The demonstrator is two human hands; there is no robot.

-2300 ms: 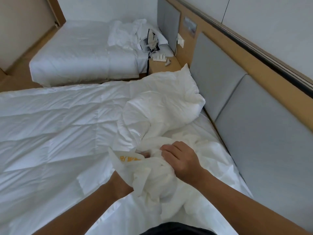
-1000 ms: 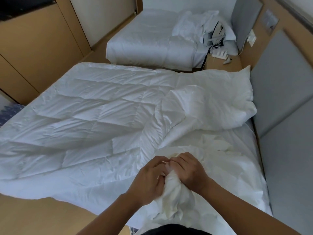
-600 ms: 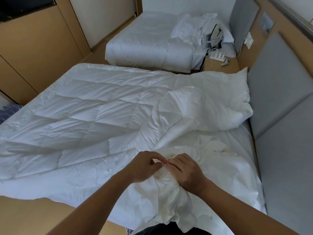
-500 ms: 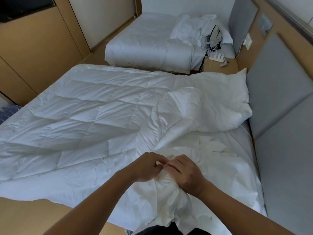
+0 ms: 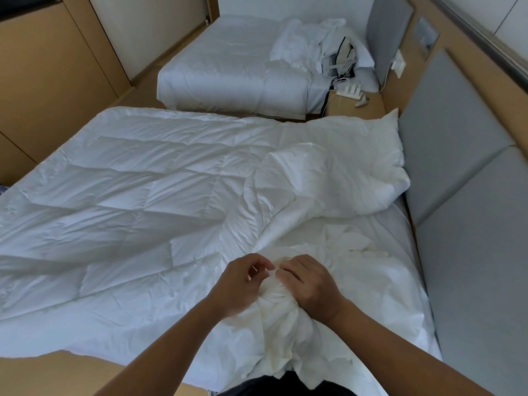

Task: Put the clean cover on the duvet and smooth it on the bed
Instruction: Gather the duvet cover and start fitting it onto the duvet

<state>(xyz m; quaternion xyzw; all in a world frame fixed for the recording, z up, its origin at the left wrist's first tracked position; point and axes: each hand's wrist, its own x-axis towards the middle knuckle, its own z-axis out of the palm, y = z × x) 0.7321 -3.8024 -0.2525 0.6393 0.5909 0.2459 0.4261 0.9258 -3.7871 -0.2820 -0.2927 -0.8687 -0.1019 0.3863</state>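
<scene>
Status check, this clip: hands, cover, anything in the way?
Gripping bunched cover: left hand, right hand. Not yet on duvet; duvet spread bare, head-end corner rumpled. Nothing blocking.
</scene>
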